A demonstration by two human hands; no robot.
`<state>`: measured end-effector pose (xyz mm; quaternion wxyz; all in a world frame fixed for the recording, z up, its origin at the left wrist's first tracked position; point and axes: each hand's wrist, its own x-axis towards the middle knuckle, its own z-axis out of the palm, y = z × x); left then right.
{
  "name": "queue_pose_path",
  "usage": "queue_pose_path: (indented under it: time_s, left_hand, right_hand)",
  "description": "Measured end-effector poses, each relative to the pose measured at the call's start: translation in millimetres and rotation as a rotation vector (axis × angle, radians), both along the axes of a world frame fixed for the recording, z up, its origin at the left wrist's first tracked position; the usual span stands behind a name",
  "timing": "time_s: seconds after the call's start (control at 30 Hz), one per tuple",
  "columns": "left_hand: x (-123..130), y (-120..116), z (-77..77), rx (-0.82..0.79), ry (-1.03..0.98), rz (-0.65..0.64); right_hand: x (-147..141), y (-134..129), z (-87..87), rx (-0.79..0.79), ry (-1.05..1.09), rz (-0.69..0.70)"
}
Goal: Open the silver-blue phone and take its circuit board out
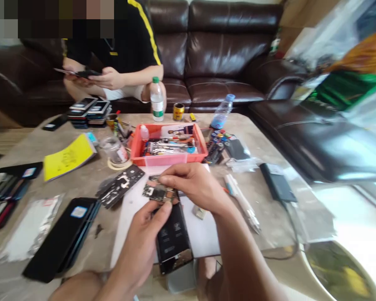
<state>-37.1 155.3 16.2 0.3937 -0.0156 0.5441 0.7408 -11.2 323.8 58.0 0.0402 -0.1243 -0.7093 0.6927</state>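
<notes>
Fingers of the right hand pinch the circuit board from above the phone; the left hand grips that phone, thumb against the board's near edge.

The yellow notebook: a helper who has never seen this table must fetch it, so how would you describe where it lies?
Start at the red tray in the middle of the table. Look to its left, past the clear jar, to the yellow notebook lying flat and slanted. It is the only bright yellow thing there, among the black phones.
</notes>
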Motion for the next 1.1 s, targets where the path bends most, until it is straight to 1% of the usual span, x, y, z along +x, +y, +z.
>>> queue_pose_path:
  time_s: [0.03,0.1,0.17,0.3,0.4,0.57,0.73,0.9,1.1]
  left_hand:
    - [0,-1,0.6,-0.024,-0.018,0.025]
    - [0,-1,0.9,-0.053,-0.046,0.069]
    - [-1,-2,0.3,-0.053,-0.053,0.071]
    - [1,-4,-1.9,-0.043,-0.008,-0.036]
    - [2,-4,-4.4,-0.014,0.043,-0.076]
    - [3,-5,-4.6,0.041,0.058,-0.092]
    - [2,-7,-3.5,0.063,0.071,-0.071]
    - [-4,-9,-3.7,0.049,0.054,-0.042]
    - [-10,-12,-4.4,0.004,0.100,-0.029]
  right_hand:
    - [1,0,1.0,0.014,0.010,0.001]
    - [3,1,1.9,0.097,0.049,0.031]
    - [5,2,2.6,0.174,0.063,0.054]
    - [8,3,5.6,0.230,0.018,0.016]
    - [9,4,6.6,0.263,0.016,-0.003]
    - [10,7,7.9,0.272,0.045,-0.013]
    - [10,8,10.2,0.314,0.063,-0.078]
    - [11,7,8.4,0.272,0.028,-0.081]
    - [8,3,5.2,0.197,0.014,-0.078]
